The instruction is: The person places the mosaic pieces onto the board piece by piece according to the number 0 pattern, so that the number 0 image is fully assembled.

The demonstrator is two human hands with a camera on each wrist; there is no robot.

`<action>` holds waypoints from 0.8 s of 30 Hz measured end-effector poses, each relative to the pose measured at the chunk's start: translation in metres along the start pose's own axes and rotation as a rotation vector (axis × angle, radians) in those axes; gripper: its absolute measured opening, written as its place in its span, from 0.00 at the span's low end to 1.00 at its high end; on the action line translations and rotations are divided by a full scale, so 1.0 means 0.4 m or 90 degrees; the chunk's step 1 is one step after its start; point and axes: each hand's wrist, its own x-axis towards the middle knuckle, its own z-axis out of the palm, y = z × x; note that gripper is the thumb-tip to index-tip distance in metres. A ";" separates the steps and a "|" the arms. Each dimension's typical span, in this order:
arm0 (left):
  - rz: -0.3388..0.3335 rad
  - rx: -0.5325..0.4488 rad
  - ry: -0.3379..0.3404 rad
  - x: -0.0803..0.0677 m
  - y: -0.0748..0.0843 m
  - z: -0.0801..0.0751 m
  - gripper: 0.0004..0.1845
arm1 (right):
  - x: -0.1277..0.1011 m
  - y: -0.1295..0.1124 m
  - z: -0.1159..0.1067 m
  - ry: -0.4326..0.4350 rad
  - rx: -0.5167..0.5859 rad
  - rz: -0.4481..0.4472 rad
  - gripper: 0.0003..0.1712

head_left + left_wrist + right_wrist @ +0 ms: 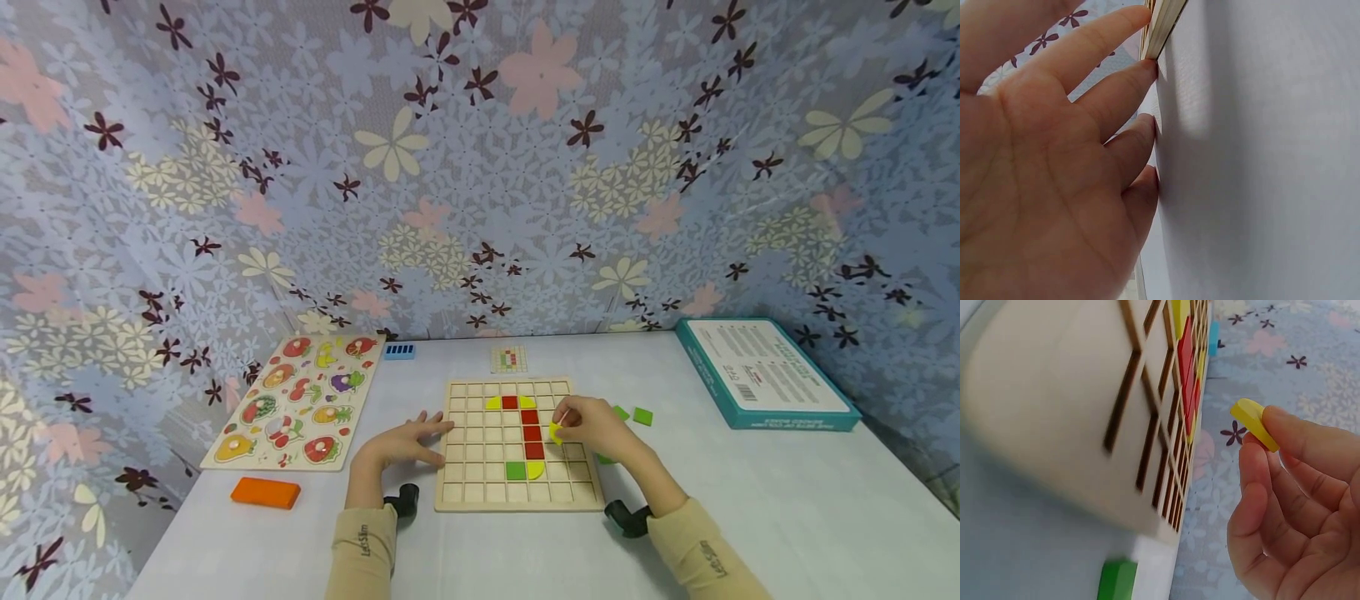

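Right hand point(600, 427) with yellow piece point(555, 432) over grid board point(480, 492)

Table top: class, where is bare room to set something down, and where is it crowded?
Bare: the near right of the table, between the grid board and teal box. Crowded: green pieces by the right hand; fruit puzzle and orange block left.

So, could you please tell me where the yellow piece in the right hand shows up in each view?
Head: yellow piece, centre, pinched over the grid board.
Left wrist: not in it.
Right wrist: upper right, between fingertips.
Shared landmark: the grid board, its edge also in the left wrist view.
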 end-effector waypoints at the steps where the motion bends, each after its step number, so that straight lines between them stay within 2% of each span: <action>1: 0.003 0.005 0.000 0.000 0.000 0.000 0.37 | 0.002 -0.003 0.003 -0.003 0.006 -0.006 0.07; 6: 0.016 0.029 -0.004 0.004 -0.004 -0.001 0.37 | 0.016 -0.023 0.023 -0.015 0.010 -0.016 0.06; 14: 0.013 0.031 -0.008 0.007 -0.006 -0.003 0.37 | 0.037 -0.058 0.069 -0.030 0.008 -0.034 0.07; 24: 0.010 0.040 -0.005 0.003 -0.007 -0.003 0.37 | 0.045 -0.107 0.128 -0.088 0.035 -0.048 0.04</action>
